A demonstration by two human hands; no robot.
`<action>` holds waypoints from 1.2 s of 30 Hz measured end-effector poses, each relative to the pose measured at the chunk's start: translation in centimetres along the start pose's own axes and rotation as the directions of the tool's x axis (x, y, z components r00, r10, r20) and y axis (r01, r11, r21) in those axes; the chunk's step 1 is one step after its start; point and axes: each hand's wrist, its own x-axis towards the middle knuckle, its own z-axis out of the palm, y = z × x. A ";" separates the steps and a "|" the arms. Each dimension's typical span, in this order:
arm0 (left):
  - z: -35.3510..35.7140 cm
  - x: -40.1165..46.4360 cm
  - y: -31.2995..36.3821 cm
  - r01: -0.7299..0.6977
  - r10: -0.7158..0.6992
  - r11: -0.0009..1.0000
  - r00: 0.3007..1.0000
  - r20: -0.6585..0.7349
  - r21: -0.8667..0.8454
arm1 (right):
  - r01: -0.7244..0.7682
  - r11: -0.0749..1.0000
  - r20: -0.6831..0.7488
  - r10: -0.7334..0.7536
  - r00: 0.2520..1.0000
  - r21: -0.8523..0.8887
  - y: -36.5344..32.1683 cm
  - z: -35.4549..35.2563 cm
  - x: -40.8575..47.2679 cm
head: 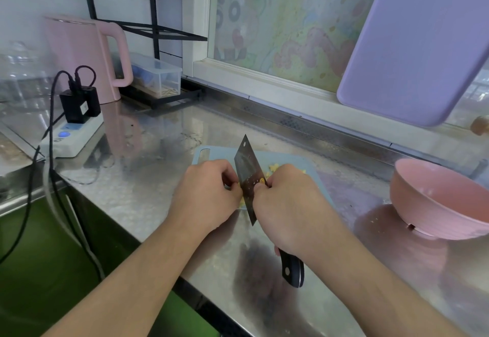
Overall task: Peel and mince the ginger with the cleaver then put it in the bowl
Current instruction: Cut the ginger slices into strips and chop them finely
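A dark cleaver (247,175) stands blade-edge down over the pale blue cutting board (211,152), its black handle (292,268) pointing toward me. My right hand (288,204) grips the cleaver where the blade meets the handle. My left hand (209,193) is curled against the blade's left face, its fingertips touching the steel. Yellow minced ginger (274,169) lies on the board behind my right hand, and a bit more shows under my left hand at the board's near edge. The pink bowl (436,204) sits tilted on the counter to the right.
A purple cutting board (412,45) leans against the window at the back right. A pink kettle (87,58), a power strip (71,135) with black plugs and cables, and a clear plastic box (156,76) stand at the back left. The steel counter's edge runs diagonally near my forearms.
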 end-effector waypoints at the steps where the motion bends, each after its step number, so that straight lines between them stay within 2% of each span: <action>1: 0.0 0.0 0.0 -0.003 0.003 1.000 1.000 0.001 0.001 | 0.000 1.000 0.004 0.000 1.000 -0.003 0.0 0.0 0.1; 10: 0.0 0.2 0.2 0.001 -0.001 1.000 1.000 0.012 -0.005 | -0.028 0.999 0.078 0.025 0.997 0.045 0.1 -0.5 0.9; 16: -0.1 0.1 0.2 0.026 -0.026 0.999 1.000 0.009 -0.026 | -0.066 0.989 0.027 0.062 0.998 0.130 0.5 0.2 1.0; 20: -0.1 0.0 0.4 0.019 -0.019 1.000 1.000 0.016 -0.013 | 0.000 0.997 -0.006 0.000 1.000 0.077 0.3 0.7 0.6; 27: 0.0 0.1 0.2 -0.018 0.018 1.000 1.000 0.012 -0.007 | 0.042 0.996 0.095 -0.049 0.994 0.082 0.4 -0.1 0.6; 32: 0.2 0.2 -0.1 -0.021 0.021 1.000 1.000 0.002 -0.013 | 0.037 0.997 0.006 -0.037 0.999 0.073 0.1 0.3 0.7; 36: 0.2 0.3 -0.1 -0.022 0.022 1.000 1.000 0.003 -0.011 | 0.015 0.996 -0.004 -0.015 1.000 0.083 0.0 0.6 0.9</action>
